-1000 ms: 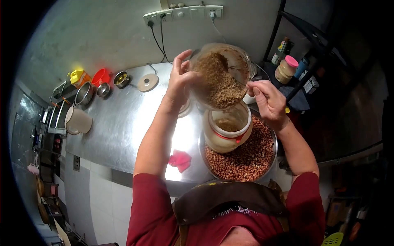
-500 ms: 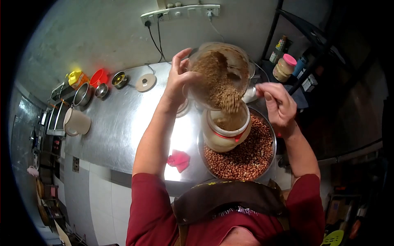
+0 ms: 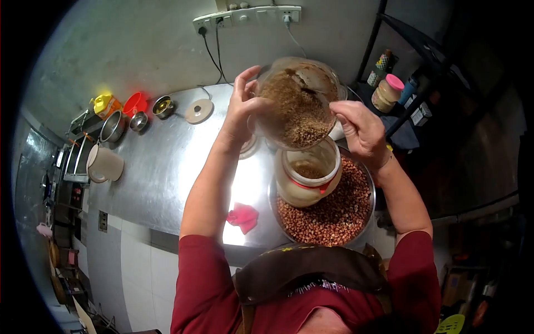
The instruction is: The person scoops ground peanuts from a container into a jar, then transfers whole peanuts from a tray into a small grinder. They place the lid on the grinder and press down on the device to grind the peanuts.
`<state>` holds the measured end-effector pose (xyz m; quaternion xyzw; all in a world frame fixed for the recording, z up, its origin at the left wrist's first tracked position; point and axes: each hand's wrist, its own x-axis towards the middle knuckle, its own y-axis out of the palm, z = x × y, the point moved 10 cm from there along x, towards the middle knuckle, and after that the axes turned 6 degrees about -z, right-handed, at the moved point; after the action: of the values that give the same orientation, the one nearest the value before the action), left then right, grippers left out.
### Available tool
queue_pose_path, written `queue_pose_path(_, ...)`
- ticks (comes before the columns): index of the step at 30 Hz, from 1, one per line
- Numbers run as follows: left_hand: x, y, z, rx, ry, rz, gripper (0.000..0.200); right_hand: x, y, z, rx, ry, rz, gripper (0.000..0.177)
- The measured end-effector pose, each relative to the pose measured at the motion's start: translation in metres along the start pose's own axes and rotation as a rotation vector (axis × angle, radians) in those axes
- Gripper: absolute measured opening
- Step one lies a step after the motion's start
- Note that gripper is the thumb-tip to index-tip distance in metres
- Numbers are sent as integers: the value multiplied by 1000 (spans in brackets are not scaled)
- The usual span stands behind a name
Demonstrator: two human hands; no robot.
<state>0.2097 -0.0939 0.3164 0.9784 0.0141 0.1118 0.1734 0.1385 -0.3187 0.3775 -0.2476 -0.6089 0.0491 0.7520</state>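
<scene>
My left hand grips the left side of a clear plastic bowl, tilted toward me. Brown coarse powder lies inside it, heaped near the lower lip. My right hand is closed in a pinch at the bowl's right edge; what its fingers hold, if anything, I cannot make out. Directly under the bowl's lip stands a wide-mouthed jar with a red band below its rim. Some brown powder shows inside the jar. It stands in a round metal tray of red-brown peanuts.
A pink cloth lies on the steel table. A round lid, metal bowls, a red bowl and a pale pitcher stand leftward. A pink-lidded jar is by the dark rack at right.
The stream of powder from the bowl into the jar has stopped. My right hand has moved left and slightly up to the bowl's edge. My left hand still holds the bowl tilted.
</scene>
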Motion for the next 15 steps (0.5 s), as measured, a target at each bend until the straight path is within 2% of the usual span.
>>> queue_pose_path(3,1,3,-1,25,4,9,94,12,-2,10,-10,-112,-8,23)
queue_pose_path(6,4,4,2,-5,20,36,94,-2,11,-6,-36,-46,15,22)
queue_pose_path(7,4,4,3,-5,16,36,94,-6,9,-13,-35,28,0,15)
queue_pose_path(10,1,-3,3,-8,8,16,94,-27,0,-45,210,434,-135,12)
queue_pose_path(14,-2,1,-1,-16,12,14,94,-32,-12,-25,199,395,-124,12)
queue_pose_path(15,-2,2,-1,-15,14,17,95,-31,-14,-15,185,332,-112,11)
